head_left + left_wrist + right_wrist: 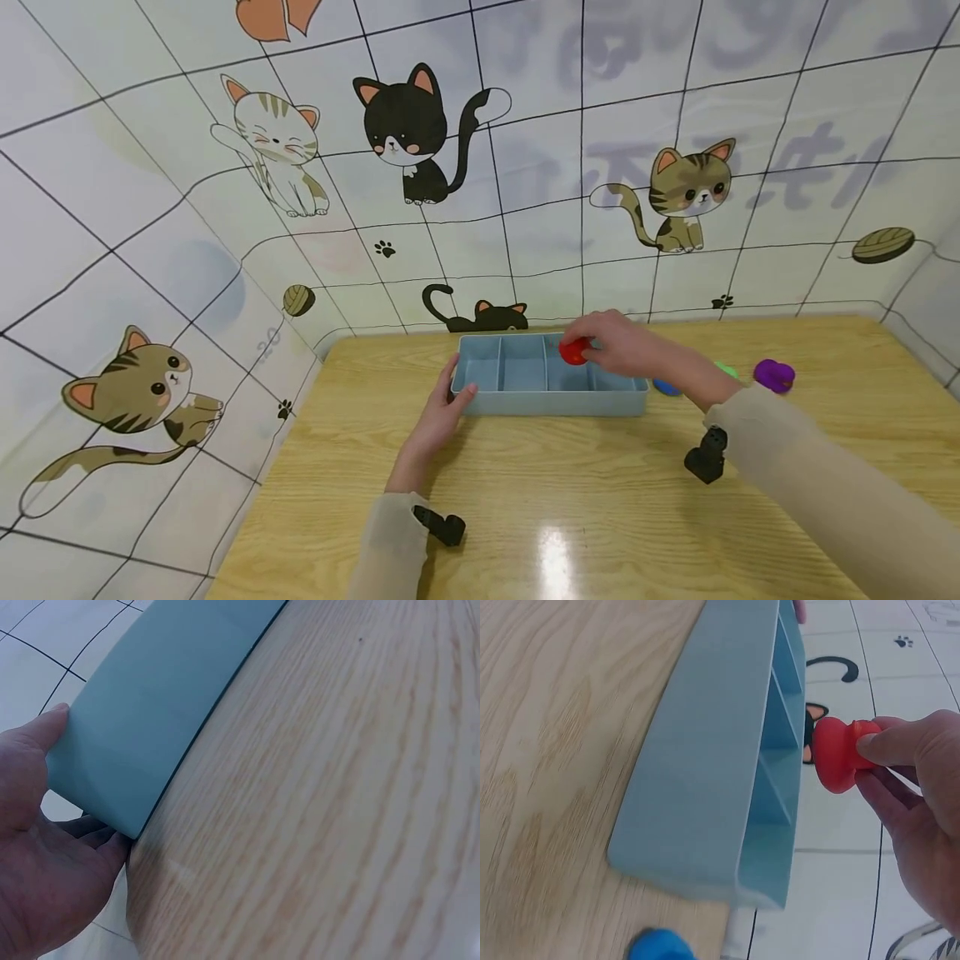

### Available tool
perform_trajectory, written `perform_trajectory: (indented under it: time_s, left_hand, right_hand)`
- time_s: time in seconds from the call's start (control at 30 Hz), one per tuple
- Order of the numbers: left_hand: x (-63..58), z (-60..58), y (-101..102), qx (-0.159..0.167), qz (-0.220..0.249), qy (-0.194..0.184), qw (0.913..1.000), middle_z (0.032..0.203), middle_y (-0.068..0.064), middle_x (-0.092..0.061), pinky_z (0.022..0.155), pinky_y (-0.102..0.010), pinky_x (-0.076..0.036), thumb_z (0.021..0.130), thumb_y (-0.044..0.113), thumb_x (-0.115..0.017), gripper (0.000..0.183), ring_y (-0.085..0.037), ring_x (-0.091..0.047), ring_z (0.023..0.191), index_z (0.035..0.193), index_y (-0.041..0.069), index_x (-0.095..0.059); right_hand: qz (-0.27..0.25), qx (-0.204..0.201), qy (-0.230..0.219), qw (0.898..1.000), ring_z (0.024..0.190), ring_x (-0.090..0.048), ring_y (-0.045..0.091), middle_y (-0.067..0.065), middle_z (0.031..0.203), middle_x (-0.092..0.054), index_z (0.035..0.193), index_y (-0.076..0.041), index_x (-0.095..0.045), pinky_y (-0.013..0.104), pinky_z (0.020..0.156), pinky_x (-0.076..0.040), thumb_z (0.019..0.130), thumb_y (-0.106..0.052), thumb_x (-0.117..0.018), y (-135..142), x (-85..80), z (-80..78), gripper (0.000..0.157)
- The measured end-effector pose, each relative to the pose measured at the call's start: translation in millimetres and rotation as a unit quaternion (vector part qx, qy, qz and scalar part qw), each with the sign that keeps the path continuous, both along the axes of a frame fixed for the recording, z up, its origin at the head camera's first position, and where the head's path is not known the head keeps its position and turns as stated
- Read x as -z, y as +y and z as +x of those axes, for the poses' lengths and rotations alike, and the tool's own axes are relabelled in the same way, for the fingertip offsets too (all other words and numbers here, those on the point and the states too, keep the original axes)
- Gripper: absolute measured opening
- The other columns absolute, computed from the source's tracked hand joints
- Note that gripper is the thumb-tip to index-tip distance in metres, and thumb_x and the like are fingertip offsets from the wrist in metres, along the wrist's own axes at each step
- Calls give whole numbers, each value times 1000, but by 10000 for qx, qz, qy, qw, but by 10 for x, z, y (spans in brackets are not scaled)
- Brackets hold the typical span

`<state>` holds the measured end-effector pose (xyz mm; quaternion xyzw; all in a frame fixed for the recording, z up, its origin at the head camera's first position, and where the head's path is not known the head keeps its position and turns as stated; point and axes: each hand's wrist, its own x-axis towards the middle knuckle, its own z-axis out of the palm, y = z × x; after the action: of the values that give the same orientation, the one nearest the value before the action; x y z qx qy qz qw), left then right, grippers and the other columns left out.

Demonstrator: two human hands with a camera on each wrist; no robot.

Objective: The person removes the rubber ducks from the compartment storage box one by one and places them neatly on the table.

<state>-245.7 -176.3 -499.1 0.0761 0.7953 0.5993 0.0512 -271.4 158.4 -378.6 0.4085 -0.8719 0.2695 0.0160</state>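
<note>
A light blue box [551, 404] with several compartments in a row lies lengthwise on the table. At its left end my left hand [438, 415] grips it, thumb at the near corner and fingers round the end wall. The left wrist view shows this thumb [49, 729] against the box's edge. My right hand [622, 343] pinches a red knob-shaped piece [836, 754] with a wide rounded end and a narrower neck. It is held above the box's right half, near the far rim, apart from the box in the right wrist view. What exactly the piece is, I cannot tell.
Right of the box lie a blue piece [666, 387], a green piece [725, 369] partly behind my right forearm, and a purple piece [774, 376]. The wooden table [585, 500] meets a cat-patterned covering [547, 250] close behind the box.
</note>
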Motion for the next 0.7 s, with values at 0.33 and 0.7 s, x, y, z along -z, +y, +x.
perform_trajectory:
  time_s: [0.33, 0.7]
  left_hand:
    - [-19, -25, 35, -21, 30, -103, 9999, 167, -27, -13, 121, -57, -20, 108, 21, -56, 71, -42, -15, 153, 166, 14, -15]
    - [16, -6, 7, -12, -22, -92, 10000, 168, -22, -13, 120, -57, -22, 107, 34, -57, 73, -39, -16, 153, 166, 26, -16]
  right_hand:
    - [19, 585, 274, 9979, 99, -66, 39, 21, 116, -69, 113, 5, -72, 53, 82, -56, 88, 14, -69, 603, 87, 33, 27]
    - [145, 1048, 595, 9926, 95, -68, 38, 20, 111, -71, 111, 6, -72, 51, 78, -58, 82, 17, -73, 1122, 132, 90, 31]
